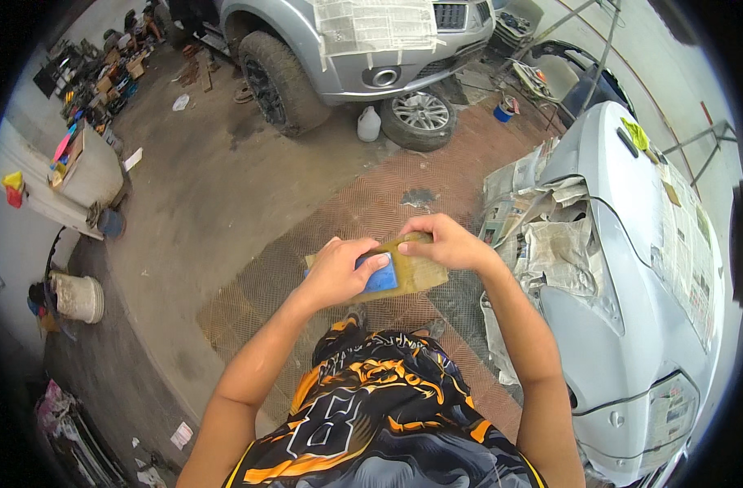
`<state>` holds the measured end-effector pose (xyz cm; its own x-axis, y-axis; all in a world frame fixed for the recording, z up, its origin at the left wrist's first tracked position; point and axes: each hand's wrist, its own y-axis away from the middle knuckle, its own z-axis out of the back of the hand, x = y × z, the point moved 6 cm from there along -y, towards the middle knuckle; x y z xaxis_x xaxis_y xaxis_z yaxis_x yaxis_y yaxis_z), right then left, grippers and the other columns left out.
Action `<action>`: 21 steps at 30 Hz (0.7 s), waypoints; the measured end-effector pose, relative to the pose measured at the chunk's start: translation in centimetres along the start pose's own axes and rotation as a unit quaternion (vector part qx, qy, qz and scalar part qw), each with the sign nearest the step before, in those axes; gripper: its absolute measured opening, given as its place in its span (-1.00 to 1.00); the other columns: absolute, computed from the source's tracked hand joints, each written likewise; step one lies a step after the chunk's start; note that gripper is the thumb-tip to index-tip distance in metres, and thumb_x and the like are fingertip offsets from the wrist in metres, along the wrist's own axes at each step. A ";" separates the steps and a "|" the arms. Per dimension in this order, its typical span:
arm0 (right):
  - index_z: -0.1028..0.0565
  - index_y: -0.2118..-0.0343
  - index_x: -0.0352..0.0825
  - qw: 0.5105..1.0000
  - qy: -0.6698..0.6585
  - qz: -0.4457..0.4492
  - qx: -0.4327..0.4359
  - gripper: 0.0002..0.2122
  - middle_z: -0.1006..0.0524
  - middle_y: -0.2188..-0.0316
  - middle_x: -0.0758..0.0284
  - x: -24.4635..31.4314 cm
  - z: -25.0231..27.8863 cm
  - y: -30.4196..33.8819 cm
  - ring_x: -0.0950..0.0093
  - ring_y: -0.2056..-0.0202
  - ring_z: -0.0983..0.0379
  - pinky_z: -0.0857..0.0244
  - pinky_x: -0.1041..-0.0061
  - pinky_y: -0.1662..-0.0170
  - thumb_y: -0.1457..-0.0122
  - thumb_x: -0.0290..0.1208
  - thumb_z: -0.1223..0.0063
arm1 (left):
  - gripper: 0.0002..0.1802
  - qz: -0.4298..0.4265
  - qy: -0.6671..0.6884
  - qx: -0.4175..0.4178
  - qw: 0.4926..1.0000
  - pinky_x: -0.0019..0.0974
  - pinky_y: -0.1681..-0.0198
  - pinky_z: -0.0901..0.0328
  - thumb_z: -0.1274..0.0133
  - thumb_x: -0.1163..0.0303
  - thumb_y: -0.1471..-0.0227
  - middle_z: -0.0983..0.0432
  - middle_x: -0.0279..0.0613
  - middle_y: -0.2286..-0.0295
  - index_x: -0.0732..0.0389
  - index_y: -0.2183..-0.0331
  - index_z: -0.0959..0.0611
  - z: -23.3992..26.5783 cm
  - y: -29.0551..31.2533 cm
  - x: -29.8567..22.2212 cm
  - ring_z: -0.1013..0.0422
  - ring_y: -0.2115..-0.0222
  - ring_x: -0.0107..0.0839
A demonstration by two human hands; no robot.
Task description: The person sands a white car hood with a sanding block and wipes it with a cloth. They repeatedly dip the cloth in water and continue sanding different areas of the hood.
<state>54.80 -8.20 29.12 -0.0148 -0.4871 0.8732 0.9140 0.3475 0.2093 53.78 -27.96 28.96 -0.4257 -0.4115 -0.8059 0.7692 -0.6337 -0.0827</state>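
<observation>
In front of my waist, my left hand (339, 270) is closed on a flat blue sanding block (381, 276), its thumb lying across the block's top edge. Behind and to the right of the block spreads a yellowish-tan sheet of sandpaper (423, 275), partly hidden by the block and my fingers. My right hand (446, 242) pinches the sheet's upper right part between thumb and fingers, where the paper bends up. Whether the left fingers also grip the sheet from behind cannot be seen.
A pale car body part masked with newspaper (560, 248) stands close on my right. Ahead are a silver car (347, 77), a loose wheel (420, 118) and a white jug (369, 124). A white bucket (78, 297) stands left. Red and dark grated mats (363, 195) cover the floor underfoot.
</observation>
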 end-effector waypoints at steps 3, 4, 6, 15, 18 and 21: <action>-0.64 0.23 -0.34 0.992 0.094 0.044 -0.076 -0.80 -0.64 0.37 0.17 0.8 0.4 1.2 0.25 0.25 -0.57 -0.42 0.28 0.10 -0.21 -0.31 -0.25 | -0.67 0.009 0.018 0.035 0.999 -0.07 0.11 -0.37 -0.17 0.13 -0.23 -0.64 0.01 0.42 0.21 0.17 -0.72 -1.2 -1.1 0.7 -0.57 0.41 -0.04; -0.65 0.24 -0.33 0.979 0.153 0.073 -0.111 -0.82 -0.64 0.36 0.14 1.3 0.4 1.6 0.18 0.22 -0.57 -0.43 0.24 0.08 -0.20 -0.33 -0.25 | -0.67 -0.005 0.015 0.029 0.999 -0.07 0.12 -0.38 -0.17 0.14 -0.23 -0.64 0.02 0.42 0.22 0.17 -0.72 -1.4 -1.4 0.8 -0.57 0.41 -0.04; -0.65 0.25 -0.31 0.959 0.214 0.108 -0.152 -0.83 -0.65 0.34 0.11 1.9 0.6 2.3 0.09 0.18 -0.56 -0.43 0.17 0.05 -0.18 -0.35 -0.25 | -0.67 -0.033 0.009 0.018 0.999 -0.08 0.14 -0.38 -0.16 0.16 -0.24 -0.64 0.03 0.43 0.23 0.17 -0.72 -1.8 -1.7 0.6 -0.57 0.41 -0.04; -0.62 0.18 -0.39 0.994 -0.027 0.009 -0.109 -0.80 -0.64 0.27 0.31 -1.5 1.3 2.5 0.55 0.20 -0.52 -0.39 0.46 0.07 -0.24 -0.37 -0.28 | -0.70 0.007 0.106 0.080 0.991 -0.22 0.20 -0.40 -0.17 0.26 -0.26 -0.65 -0.08 0.40 0.28 0.12 -0.70 -2.6 -2.2 0.4 -0.53 0.41 -0.34; -0.60 0.09 -0.40 0.992 -0.079 0.007 -0.099 -0.72 -0.63 0.20 0.32 -3.7 1.0 1.7 0.55 0.15 -0.51 -0.39 0.47 0.02 -0.27 -0.31 -0.30 | -0.72 0.034 0.103 0.075 0.991 -0.28 0.21 -0.39 -0.17 0.28 -0.27 -0.63 -0.15 0.41 0.30 0.12 -0.69 -2.9 -2.5 0.9 -0.48 0.38 -0.47; -0.51 -0.08 -0.38 0.994 -0.012 0.040 -0.097 -0.57 -0.60 0.06 0.26 -2.6 1.0 1.9 0.49 0.05 -0.52 -0.40 0.45 -0.03 -0.24 -0.27 -0.35 | -0.72 0.050 0.077 0.064 0.994 -0.29 0.21 -0.39 -0.17 0.28 -0.27 -0.63 -0.16 0.41 0.29 0.12 -0.69 -2.9 -2.9 1.7 -0.48 0.38 -0.48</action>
<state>56.15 -5.44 27.71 0.0540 -0.4432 0.8948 0.9734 0.2232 0.0517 52.17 -24.96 26.14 -0.2638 -0.3777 -0.8875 0.7336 -0.6760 0.0697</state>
